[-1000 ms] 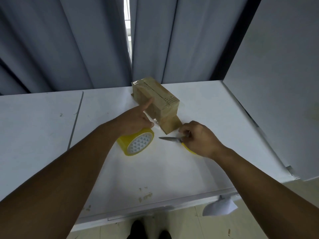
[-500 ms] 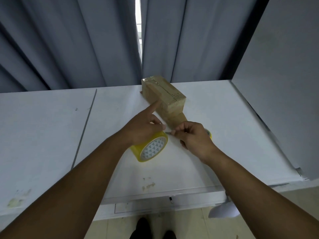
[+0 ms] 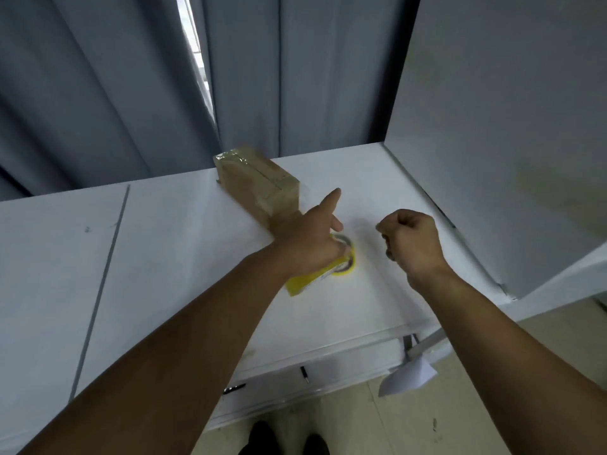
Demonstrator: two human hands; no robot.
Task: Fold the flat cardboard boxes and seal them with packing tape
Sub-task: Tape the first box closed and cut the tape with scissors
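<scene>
- I see a small brown cardboard box (image 3: pixel 259 182), folded shut, lying on the white table (image 3: pixel 164 257). Glossy clear tape covers its top seam and far end.
- Any print on the box is too blurred for me to read.
- Left hand (image 3: pixel 312 244) sits just at the near end of the box, fingers curled round a yellow roll of packing tape (image 3: pixel 343 272). The roll is partly hidden under the palm.
- Left index finger (image 3: pixel 331 200) sticks out straight, past the near right corner of the box. I can't tell if it touches.
- There's a pale patch on the roll's side, but motion blur makes it unreadable.
- Right hand (image 3: pixel 412 241) is to the right of the box's near end, apart from the roll, balled in a tight fist above the table. I can't tell whether it holds anything.
- Grey pleated curtain (image 3: pixel 98 93) hangs behind the box, and a flat grey panel (image 3: pixel 509 126) stands to its right.
</scene>
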